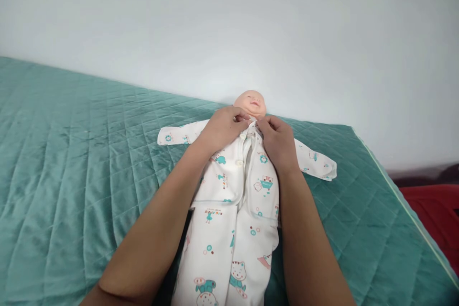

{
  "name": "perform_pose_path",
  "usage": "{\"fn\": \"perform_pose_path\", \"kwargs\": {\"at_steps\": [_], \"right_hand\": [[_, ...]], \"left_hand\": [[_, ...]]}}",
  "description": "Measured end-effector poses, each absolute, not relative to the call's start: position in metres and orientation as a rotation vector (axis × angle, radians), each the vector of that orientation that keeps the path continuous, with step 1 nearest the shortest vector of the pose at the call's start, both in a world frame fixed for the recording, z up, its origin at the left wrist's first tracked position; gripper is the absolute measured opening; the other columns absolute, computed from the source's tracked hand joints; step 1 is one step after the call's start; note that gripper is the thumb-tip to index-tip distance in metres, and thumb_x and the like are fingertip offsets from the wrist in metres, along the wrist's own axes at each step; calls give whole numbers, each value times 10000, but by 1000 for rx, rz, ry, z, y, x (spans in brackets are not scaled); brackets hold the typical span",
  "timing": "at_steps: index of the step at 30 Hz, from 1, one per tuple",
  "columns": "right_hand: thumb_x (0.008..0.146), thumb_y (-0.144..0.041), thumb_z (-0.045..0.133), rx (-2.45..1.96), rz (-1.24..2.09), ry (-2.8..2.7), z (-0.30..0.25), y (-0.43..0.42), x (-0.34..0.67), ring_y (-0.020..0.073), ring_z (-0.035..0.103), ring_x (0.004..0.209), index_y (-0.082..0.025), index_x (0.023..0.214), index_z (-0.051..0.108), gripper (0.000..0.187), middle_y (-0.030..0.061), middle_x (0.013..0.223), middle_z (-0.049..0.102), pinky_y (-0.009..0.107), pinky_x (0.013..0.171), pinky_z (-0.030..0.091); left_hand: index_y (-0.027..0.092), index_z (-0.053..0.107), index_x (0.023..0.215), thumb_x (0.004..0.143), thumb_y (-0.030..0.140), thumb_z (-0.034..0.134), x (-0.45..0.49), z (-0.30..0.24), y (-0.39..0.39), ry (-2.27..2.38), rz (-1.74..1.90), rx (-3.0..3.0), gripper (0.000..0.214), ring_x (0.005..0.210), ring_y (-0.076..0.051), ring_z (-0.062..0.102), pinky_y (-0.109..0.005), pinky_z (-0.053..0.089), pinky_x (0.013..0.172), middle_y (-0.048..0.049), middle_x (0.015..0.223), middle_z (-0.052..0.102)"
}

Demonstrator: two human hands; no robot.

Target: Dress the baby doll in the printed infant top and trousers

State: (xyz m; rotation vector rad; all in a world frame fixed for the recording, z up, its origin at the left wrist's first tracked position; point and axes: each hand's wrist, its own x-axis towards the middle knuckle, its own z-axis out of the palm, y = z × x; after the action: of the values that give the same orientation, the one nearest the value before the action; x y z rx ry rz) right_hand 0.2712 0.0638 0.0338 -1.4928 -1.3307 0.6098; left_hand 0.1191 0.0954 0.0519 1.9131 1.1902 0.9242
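A baby doll [251, 102] lies on its back on a teal quilted bedspread [71, 153], dressed in a white printed sleepsuit [233, 210] with its sleeves spread out to both sides. My left hand [224, 126] is closed on the sleepsuit's front edge at the collar, just below the doll's chin. My right hand [276, 141] pinches the opposite front edge at the same spot. The two hands nearly touch over the top snap. Lower snaps run down the middle of the suit.
A pale plain wall [229, 19] stands behind the bed. The bed's right edge [401, 201] runs diagonally, with something red [433, 215] beyond it. A dark object [184, 239] peeks from under the suit by my left forearm.
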Motion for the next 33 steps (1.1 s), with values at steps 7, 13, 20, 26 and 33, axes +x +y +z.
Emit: {"fn": "perform_pose_path", "kwargs": {"at_steps": [7,13,20,26,33], "right_hand": [[799,-557,682,-1677,621,-1348,40,63,265,158,537,696,-200,741,623,367,-2,735,633,303,670,386],[798,-408,664,-1673,584,-1320,39,63,265,146,516,662,-193,693,617,244,-18,687,616,300,672,392],[739,-313,701,-1442,641,-1158,33,65,268,129,547,670,-189,738,664,130,-25,718,645,279,680,433],[715,-317,734,-1367,726,-1123,30,67,272,136,586,697,-184,766,707,145,-10,742,675,285,698,469],[715,-340,753,-1345,735,-1192,31,66,271,166,633,773,-181,823,745,192,17,817,720,313,745,495]], "left_hand": [[163,715,834,824,180,595,123,50,99,1239,901,1908,121,792,-169,607,-284,430,737,-22,864,723],[174,691,843,846,235,612,124,44,105,1219,971,1959,99,814,-176,618,-296,440,771,-24,905,735],[165,640,842,878,192,590,126,39,108,1113,1130,1808,68,770,-136,606,-277,457,771,-13,846,709],[163,640,835,864,203,604,126,36,110,1059,1149,1801,61,814,-146,628,-286,469,794,-22,870,718],[158,668,859,866,206,605,126,37,106,1080,1126,1822,79,838,-149,647,-292,483,805,-38,942,741]]}}
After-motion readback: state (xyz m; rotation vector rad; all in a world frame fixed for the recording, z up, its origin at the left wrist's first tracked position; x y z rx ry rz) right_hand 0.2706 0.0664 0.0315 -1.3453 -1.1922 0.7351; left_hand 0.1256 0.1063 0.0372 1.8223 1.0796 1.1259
